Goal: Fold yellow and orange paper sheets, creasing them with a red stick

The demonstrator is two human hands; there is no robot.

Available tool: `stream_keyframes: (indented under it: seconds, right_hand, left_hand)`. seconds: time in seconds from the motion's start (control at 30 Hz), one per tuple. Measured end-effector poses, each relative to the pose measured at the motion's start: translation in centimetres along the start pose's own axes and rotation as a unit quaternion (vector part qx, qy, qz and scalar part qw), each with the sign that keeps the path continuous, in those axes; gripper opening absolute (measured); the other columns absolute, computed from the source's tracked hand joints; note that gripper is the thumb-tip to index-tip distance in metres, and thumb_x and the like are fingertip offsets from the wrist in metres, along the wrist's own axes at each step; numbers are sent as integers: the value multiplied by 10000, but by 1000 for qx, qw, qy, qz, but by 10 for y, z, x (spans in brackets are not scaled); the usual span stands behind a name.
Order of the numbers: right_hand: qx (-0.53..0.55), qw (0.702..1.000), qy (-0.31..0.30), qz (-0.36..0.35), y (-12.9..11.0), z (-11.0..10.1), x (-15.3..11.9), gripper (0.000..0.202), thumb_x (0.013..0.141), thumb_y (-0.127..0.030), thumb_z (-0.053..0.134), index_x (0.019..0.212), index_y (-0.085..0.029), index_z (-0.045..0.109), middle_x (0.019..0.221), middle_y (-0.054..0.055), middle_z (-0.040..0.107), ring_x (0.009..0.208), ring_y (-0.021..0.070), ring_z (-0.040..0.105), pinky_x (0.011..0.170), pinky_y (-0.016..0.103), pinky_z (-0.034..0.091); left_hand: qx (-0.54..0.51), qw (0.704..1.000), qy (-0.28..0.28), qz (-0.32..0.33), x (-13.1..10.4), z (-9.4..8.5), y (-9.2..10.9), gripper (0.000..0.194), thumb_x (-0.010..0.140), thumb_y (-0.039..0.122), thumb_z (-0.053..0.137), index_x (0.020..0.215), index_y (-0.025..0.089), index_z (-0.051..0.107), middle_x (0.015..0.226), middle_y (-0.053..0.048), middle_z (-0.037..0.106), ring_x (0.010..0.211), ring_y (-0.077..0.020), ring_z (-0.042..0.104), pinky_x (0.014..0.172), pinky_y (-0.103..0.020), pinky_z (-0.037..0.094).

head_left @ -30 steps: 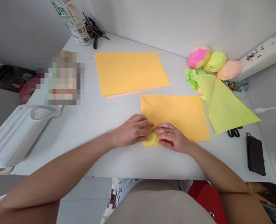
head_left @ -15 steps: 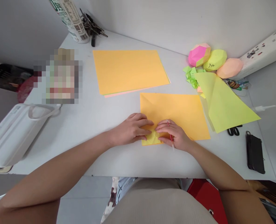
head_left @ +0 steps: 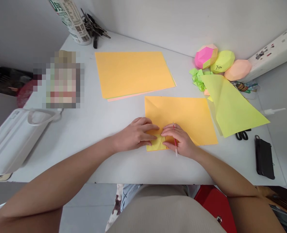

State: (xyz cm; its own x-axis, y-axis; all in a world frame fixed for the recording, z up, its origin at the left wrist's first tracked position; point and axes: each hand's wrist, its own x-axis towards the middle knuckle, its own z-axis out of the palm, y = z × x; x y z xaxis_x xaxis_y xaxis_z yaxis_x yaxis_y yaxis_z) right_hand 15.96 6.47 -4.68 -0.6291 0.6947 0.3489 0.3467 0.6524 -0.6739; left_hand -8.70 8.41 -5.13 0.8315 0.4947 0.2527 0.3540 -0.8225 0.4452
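A small folded piece of yellow paper (head_left: 155, 145) lies on the lower left part of an orange sheet (head_left: 182, 113). My left hand (head_left: 136, 134) rests on the folded paper from the left, fingers apart and thumb near its lower edge. From the other side, my right hand (head_left: 179, 140) touches the paper's right edge with thumb and fingertips. A thin red pen refill (head_left: 175, 141) with a clear end is tucked between the right hand's fingers, slanting across them. Some of the yellow paper is covered by both hands.
A stack of coloured sheets (head_left: 133, 74) lies farther back. At right are a folded yellow-green sheet (head_left: 233, 106), faceted paper shapes (head_left: 223, 61), green paper pieces (head_left: 198, 79), black-handled scissors (head_left: 241, 135) and a black case (head_left: 264, 158). A white device (head_left: 9, 139) stands at left.
The right fingers have shifted slightly on the paper's right edge, and the refill stands a little more upright. Otherwise the view has only drifted slightly.
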Motion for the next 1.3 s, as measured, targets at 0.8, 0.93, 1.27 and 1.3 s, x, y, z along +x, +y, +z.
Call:
stream_keyframes:
  seconds: [0.8,0.93,1.27,1.3]
  right_hand:
    - [-8,1000,-19,-19,1,0,-2,206,882,-279,609,1073,-218,560,978,75,625,983,224,569,849,429,503]
    - [-9,1000,-19,-19,1,0,-1,220,880,-273,609,1087,-223,553,983,79,623,986,234,572,854,446,501]
    - [-15,999,-26,-17,-1,-1,0,232,874,-269,620,1090,-222,548,974,77,621,980,235,568,848,450,500]
    - [-15,999,-27,-17,-1,-1,0,234,875,-272,621,1091,-225,547,975,76,620,981,236,568,846,450,502]
  left_hand:
    - [-5,1000,-9,-5,-1,2,0,203,925,282,525,1041,274,692,1274,-69,577,1126,-272,443,957,-457,381]
    - [-27,999,5,-35,-1,2,-3,329,910,355,547,1201,207,583,1331,-152,498,1150,-286,461,964,-480,405]
    - [-28,999,0,-30,0,-2,-1,156,879,318,589,919,174,633,1288,-165,465,1143,-296,454,959,-485,420]
    - [-28,999,-1,-30,0,-2,-1,158,878,322,591,923,176,634,1287,-162,466,1139,-295,453,958,-483,421]
